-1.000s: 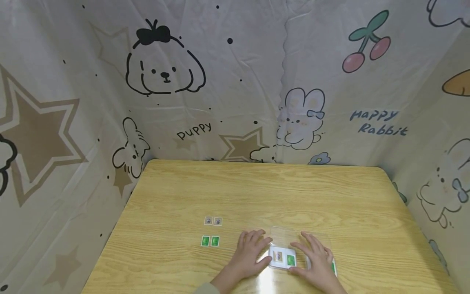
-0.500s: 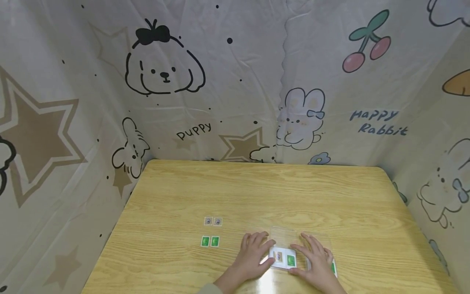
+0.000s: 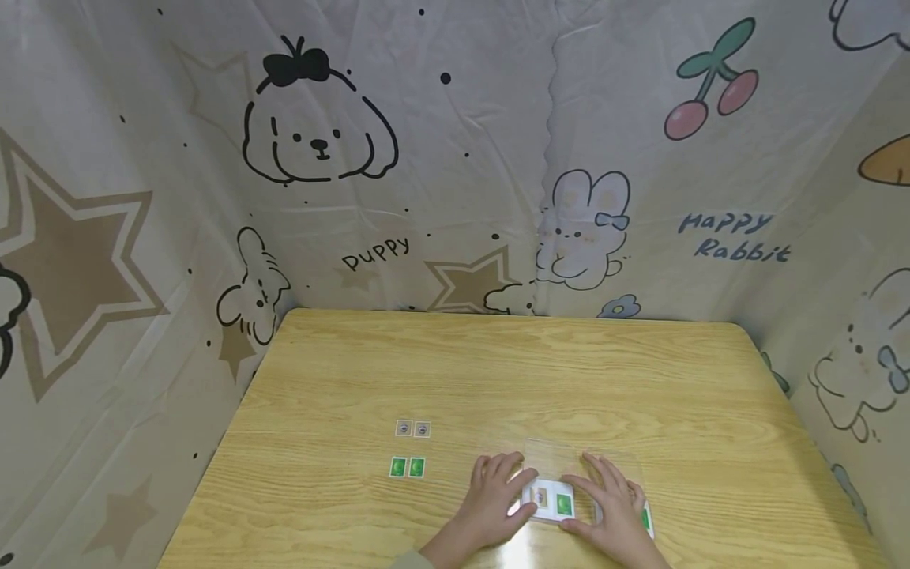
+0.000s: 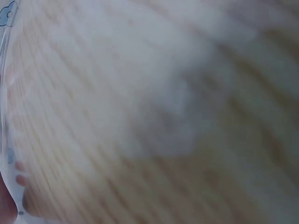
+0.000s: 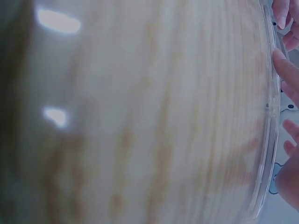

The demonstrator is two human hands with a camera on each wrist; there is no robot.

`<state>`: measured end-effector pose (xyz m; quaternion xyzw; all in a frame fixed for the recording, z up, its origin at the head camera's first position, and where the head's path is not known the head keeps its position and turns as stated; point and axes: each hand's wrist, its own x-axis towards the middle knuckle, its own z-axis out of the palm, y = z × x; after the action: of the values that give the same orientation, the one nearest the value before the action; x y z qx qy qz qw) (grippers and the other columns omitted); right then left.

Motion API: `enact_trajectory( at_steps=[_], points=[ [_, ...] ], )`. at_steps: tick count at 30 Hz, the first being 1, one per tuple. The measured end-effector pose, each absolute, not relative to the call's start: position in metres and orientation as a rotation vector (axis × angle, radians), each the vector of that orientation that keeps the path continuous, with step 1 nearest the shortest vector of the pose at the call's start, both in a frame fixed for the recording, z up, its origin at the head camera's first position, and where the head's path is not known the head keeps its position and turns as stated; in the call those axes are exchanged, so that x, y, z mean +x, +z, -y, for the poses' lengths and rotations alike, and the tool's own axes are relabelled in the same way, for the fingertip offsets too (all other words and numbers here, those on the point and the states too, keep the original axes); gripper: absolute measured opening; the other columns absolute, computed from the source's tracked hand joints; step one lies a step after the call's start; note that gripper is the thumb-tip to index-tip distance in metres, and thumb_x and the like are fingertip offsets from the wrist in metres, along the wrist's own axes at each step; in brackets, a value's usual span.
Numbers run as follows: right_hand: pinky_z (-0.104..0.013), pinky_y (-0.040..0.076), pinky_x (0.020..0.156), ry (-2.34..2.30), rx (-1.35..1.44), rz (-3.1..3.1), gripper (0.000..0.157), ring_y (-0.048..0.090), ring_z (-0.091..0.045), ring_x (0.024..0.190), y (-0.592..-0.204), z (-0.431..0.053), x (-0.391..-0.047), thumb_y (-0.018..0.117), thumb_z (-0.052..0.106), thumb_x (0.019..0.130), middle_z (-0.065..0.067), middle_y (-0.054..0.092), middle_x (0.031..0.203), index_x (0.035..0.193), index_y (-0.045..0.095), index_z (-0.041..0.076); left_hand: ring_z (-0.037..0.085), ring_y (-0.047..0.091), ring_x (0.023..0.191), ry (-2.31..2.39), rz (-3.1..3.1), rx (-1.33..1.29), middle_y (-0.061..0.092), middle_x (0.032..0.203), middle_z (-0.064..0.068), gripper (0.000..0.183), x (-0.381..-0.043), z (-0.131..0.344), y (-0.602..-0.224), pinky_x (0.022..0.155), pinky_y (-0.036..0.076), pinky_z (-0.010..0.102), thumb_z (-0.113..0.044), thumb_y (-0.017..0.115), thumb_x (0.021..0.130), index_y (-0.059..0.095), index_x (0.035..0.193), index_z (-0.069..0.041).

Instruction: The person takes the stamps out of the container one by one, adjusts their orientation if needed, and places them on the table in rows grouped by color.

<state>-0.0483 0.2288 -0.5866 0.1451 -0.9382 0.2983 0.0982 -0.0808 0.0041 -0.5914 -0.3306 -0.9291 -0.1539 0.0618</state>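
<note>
In the head view, a small white case [image 3: 552,514] with a clear flap [image 3: 549,456] lies near the table's front, right of centre. On its face are a picture tile and a green tile [image 3: 564,504]. My left hand [image 3: 490,506] holds it at its left end, thumb and index tip over the edge. From the other side, my right hand [image 3: 613,510] grips it with thumb at the near right corner and index finger at the far one. A second case [image 3: 648,519] is mostly hidden beneath my right hand. Both wrist views mostly show blurred wood grain.
Left of the hands, two small grey picture tiles [image 3: 413,428] lie in a row above two green tiles [image 3: 407,467] on the wooden table [image 3: 320,379]. Cloth with printed cartoons [image 3: 455,158] hangs behind the table and on both sides.
My left hand has shifted a little to the right, its thumb and index tip now further over the case's left end. The right hand and the tiles have stayed put.
</note>
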Motion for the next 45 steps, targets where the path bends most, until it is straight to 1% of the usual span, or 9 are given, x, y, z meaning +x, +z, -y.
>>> enact_trajectory(
  at_steps=[6,14,28,38,45],
  points=[
    [-0.074,0.011,0.077,0.882,0.460,2.762,0.062,0.023,-0.051,0.118,-0.588,-0.229,-0.048,0.075,0.045,0.061,-0.023,0.037,0.133,0.113,0.060,0.016,0.018,0.036,0.121,-0.466,2.775,-0.992,0.040,0.132,0.000,0.042,-0.078,-0.006,-0.591,0.097,0.028,0.048,-0.048,0.044,0.088,0.046,0.126,-0.030],
    [-0.073,0.012,0.077,0.869,0.459,2.759,0.061,0.023,-0.049,0.118,-0.586,-0.228,-0.048,0.075,0.045,0.060,-0.023,0.038,0.132,0.112,0.061,0.016,0.020,0.035,0.121,-0.530,2.785,-0.977,0.038,0.132,0.001,0.039,-0.076,-0.009,-0.594,0.097,0.027,0.051,-0.046,0.044,0.089,0.047,0.123,-0.028],
    [-0.073,0.012,0.077,0.862,0.459,2.758,0.061,0.024,-0.050,0.118,-0.587,-0.229,-0.048,0.076,0.045,0.061,-0.023,0.039,0.132,0.112,0.061,0.017,0.018,0.035,0.118,-0.569,2.734,-0.915,0.041,0.128,-0.001,0.034,-0.075,-0.014,-0.593,0.096,0.027,0.051,-0.043,0.052,0.086,0.051,0.115,-0.026],
    [-0.073,0.012,0.077,0.868,0.458,2.753,0.060,0.025,-0.049,0.117,-0.587,-0.229,-0.048,0.076,0.044,0.061,-0.023,0.039,0.132,0.112,0.061,0.017,0.017,0.038,0.115,-0.559,2.707,-0.851,0.044,0.124,-0.003,0.024,-0.076,-0.016,-0.595,0.094,0.027,0.048,-0.040,0.051,0.087,0.055,0.107,-0.026],
    [-0.073,0.012,0.077,0.874,0.459,2.756,0.060,0.024,-0.050,0.117,-0.587,-0.228,-0.048,0.076,0.044,0.061,-0.023,0.039,0.132,0.112,0.061,0.016,0.017,0.039,0.114,-0.572,2.709,-0.807,0.046,0.123,-0.004,0.021,-0.077,-0.018,-0.594,0.094,0.027,0.049,-0.037,0.055,0.085,0.058,0.102,-0.027]
  ],
)
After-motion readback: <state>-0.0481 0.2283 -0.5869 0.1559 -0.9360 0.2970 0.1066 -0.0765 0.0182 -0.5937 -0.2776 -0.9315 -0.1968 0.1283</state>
